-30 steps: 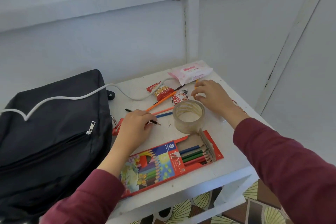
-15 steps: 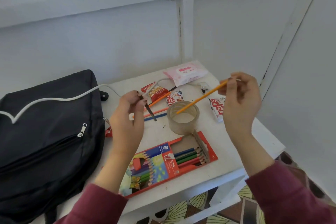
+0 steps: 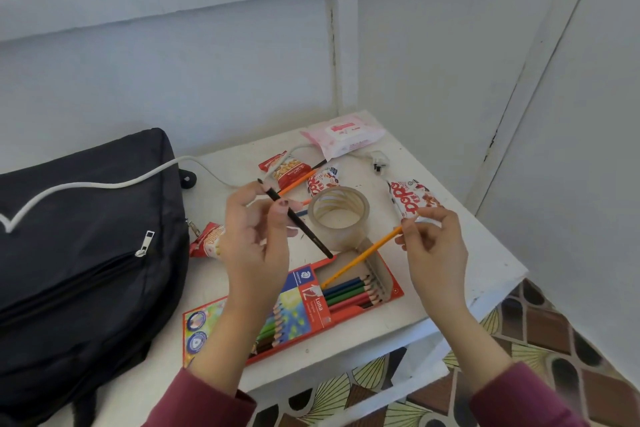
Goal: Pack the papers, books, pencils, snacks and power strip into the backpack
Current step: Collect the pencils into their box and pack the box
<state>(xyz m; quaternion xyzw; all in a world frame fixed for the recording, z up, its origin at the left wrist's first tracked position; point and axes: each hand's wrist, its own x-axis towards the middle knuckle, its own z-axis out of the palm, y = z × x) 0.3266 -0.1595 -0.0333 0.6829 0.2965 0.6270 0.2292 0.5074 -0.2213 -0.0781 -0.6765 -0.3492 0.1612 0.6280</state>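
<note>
I see the left hand [image 3: 256, 253] pinching a black pencil [image 3: 301, 224], raised above the bench [image 3: 478, 270]. The right hand [image 3: 434, 246] pinches an orange pencil [image 3: 360, 257] by its upper end. The pencil's lower tip meets the open end of the pencil box [image 3: 311, 305], which lies flat just beside the tape roll [image 3: 341, 218]. The backpack [image 3: 86, 253] lies at the left of the bench, with a white cable [image 3: 104, 185] across it.
</note>
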